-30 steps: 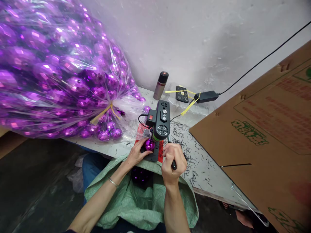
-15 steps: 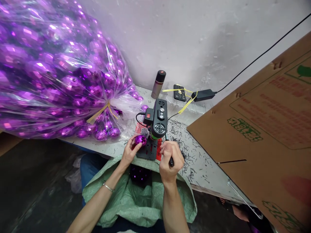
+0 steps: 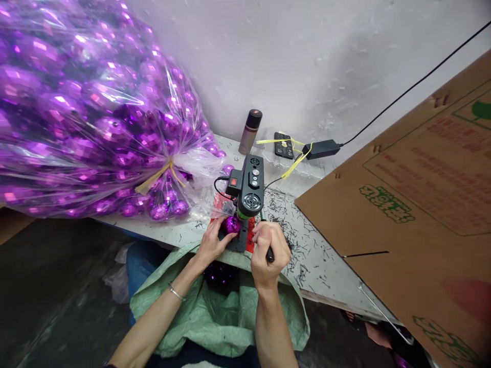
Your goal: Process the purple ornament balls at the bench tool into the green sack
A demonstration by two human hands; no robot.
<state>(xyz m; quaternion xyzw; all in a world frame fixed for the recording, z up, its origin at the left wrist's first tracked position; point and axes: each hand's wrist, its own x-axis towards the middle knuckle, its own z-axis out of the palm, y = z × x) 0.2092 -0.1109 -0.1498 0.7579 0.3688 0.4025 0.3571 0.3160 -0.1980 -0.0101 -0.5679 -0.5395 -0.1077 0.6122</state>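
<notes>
Between the thumb and fingers of my left hand [image 3: 213, 240] is a shiny purple faceted ball [image 3: 232, 225]. It sits at the head of a small black bench drill press [image 3: 252, 184], over the dark base plate [image 3: 235, 243]; whether it touches the bit I cannot see. My right hand [image 3: 270, 250] is wrapped around the black-gripped lever [image 3: 270, 254] on the machine's right side. Below both hands a green woven sack [image 3: 215, 332] gapes open across the lap, with dark purple balls [image 3: 220, 276] inside.
A big clear bag of purple balls [image 3: 92, 122] fills the left. Behind the machine stand a spray can [image 3: 250, 132], a black phone-like object [image 3: 283, 146] and a power adapter [image 3: 322, 149]. Black shavings [image 3: 303, 250] litter the table's right side. A cardboard box [image 3: 414, 204] leans at right.
My left hand has moved the ball rightward and slightly down, in under the machine's head. My right hand keeps its hold on the lever, nearly still.
</notes>
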